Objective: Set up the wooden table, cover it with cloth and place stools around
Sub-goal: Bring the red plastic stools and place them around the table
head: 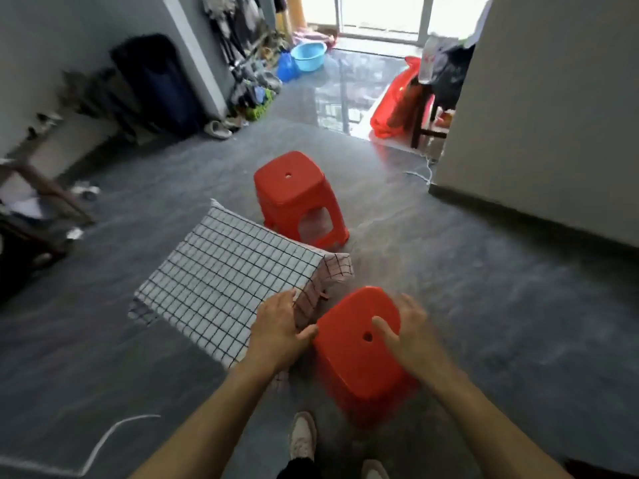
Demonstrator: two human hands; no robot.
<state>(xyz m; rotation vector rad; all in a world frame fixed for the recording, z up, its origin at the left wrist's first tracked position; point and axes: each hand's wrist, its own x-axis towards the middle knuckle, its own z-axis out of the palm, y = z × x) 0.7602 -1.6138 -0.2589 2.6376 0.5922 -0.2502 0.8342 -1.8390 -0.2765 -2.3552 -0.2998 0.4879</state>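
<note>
A low table draped in a white cloth with a black grid [221,288] stands on the grey floor. One red plastic stool [297,195] sits at its far side. A second red stool [349,350] stands at the table's near right corner, slightly blurred. My left hand [280,333] is between the cloth's hanging edge and this stool, its thumb touching the stool's left rim. My right hand [411,333] hovers over the right side of the seat with its fingers spread, holding nothing.
My shoes [302,437] are just behind the near stool. A grey wall corner [518,167] stands to the right. Red bags and a dark chair [408,102] lie beyond it. Blue basins [307,55], shoes and a dark suitcase [159,81] line the left wall. A white cord [114,433] lies on the floor.
</note>
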